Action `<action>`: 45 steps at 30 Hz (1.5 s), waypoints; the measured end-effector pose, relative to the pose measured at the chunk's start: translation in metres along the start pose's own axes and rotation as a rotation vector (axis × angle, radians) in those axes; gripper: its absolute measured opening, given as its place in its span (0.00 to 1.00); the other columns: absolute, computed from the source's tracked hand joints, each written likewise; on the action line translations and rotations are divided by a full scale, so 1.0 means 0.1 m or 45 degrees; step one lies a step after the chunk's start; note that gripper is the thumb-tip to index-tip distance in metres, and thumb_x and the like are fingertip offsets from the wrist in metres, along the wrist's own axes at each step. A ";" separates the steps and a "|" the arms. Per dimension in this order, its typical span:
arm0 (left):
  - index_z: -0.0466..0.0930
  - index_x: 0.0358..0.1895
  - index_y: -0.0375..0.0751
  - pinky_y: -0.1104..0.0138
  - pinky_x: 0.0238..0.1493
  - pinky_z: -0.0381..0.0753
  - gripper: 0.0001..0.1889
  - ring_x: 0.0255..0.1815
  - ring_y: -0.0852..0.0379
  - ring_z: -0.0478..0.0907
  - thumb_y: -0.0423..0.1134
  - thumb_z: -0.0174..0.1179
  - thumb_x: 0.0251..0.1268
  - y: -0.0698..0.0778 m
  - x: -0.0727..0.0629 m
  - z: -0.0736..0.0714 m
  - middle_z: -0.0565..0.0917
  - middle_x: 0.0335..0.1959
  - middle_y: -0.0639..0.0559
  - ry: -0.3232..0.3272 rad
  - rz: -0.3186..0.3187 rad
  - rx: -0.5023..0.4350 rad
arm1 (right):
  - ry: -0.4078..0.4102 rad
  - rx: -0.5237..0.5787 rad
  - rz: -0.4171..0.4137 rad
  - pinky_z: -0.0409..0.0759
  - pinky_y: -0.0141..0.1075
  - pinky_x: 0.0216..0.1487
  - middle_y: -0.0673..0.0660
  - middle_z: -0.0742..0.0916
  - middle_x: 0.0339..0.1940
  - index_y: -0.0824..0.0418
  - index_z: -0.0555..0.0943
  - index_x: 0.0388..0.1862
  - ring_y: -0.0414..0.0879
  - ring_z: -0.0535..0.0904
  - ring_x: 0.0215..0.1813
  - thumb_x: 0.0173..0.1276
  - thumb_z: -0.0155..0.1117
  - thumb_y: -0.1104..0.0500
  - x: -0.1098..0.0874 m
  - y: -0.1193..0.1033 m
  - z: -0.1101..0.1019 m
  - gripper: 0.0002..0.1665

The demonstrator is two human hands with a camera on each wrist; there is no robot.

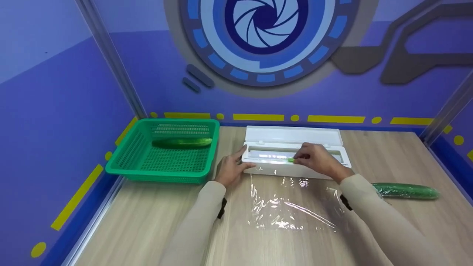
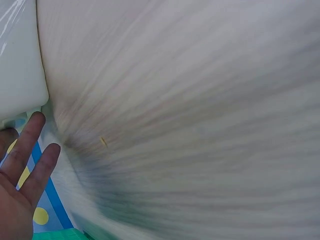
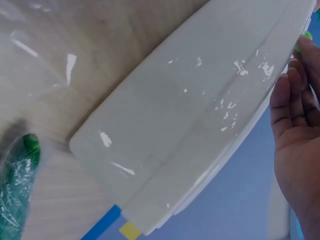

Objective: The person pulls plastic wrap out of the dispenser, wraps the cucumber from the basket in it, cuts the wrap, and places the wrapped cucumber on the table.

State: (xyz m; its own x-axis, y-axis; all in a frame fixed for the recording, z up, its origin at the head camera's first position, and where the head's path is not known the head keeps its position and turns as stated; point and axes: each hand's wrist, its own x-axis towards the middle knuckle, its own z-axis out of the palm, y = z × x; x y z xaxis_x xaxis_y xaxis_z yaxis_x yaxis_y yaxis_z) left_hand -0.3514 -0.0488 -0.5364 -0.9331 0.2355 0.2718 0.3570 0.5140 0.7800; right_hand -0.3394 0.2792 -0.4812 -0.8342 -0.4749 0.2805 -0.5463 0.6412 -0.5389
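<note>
A white cling film dispenser (image 1: 292, 170) lies on the table with its lid (image 1: 293, 135) raised at the back. My left hand (image 1: 230, 168) holds its left end, thumb along the front and fingers at the side. In the left wrist view, some left-hand fingers (image 2: 31, 150) are extended beside the box's end. My right hand (image 1: 317, 159) pinches a small green slider (image 1: 291, 160) on the dispenser's front rail. A sheet of clear cling film (image 1: 292, 210) comes over the front edge and spreads across the table.
To the left stands a green plastic basket (image 1: 159, 173) with an unwrapped cucumber (image 1: 181, 143) inside. A cucumber wrapped in film (image 1: 406, 191) lies on the table by my right forearm. Blue panels (image 1: 147, 74) close off the back and sides.
</note>
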 end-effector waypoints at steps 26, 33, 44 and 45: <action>0.72 0.77 0.41 0.59 0.67 0.77 0.41 0.72 0.51 0.73 0.47 0.77 0.61 -0.01 0.00 -0.03 0.74 0.72 0.41 0.019 -0.026 0.008 | 0.094 0.133 0.075 0.75 0.31 0.34 0.49 0.84 0.34 0.61 0.93 0.39 0.43 0.75 0.34 0.67 0.79 0.64 -0.01 0.01 0.12 0.03; 0.71 0.77 0.40 0.62 0.65 0.78 0.41 0.71 0.52 0.75 0.46 0.77 0.61 0.03 0.00 -0.01 0.74 0.72 0.41 -0.001 -0.023 -0.031 | 0.090 0.108 0.074 0.75 0.31 0.34 0.49 0.83 0.33 0.62 0.92 0.39 0.43 0.76 0.34 0.67 0.78 0.66 -0.07 0.04 0.08 0.02; 0.72 0.77 0.38 0.63 0.64 0.78 0.41 0.70 0.49 0.75 0.44 0.77 0.61 0.02 0.00 -0.01 0.74 0.72 0.39 0.013 0.000 -0.022 | 0.070 0.077 0.078 0.76 0.31 0.34 0.49 0.83 0.35 0.62 0.92 0.39 0.44 0.76 0.35 0.68 0.78 0.65 -0.11 0.07 0.02 0.03; 0.72 0.77 0.38 0.63 0.64 0.78 0.41 0.71 0.49 0.75 0.44 0.77 0.61 0.02 -0.01 -0.01 0.73 0.73 0.39 0.008 -0.004 -0.021 | 0.071 0.072 0.080 0.76 0.31 0.34 0.49 0.83 0.34 0.62 0.92 0.39 0.44 0.76 0.35 0.68 0.78 0.64 -0.11 0.07 0.02 0.03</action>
State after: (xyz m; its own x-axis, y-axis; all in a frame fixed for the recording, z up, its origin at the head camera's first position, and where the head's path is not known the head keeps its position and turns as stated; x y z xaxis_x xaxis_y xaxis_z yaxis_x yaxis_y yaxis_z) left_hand -0.3501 -0.0489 -0.5341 -0.9346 0.2283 0.2729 0.3531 0.5012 0.7900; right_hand -0.3340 0.2880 -0.4902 -0.8705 -0.3995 0.2873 -0.4887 0.6331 -0.6003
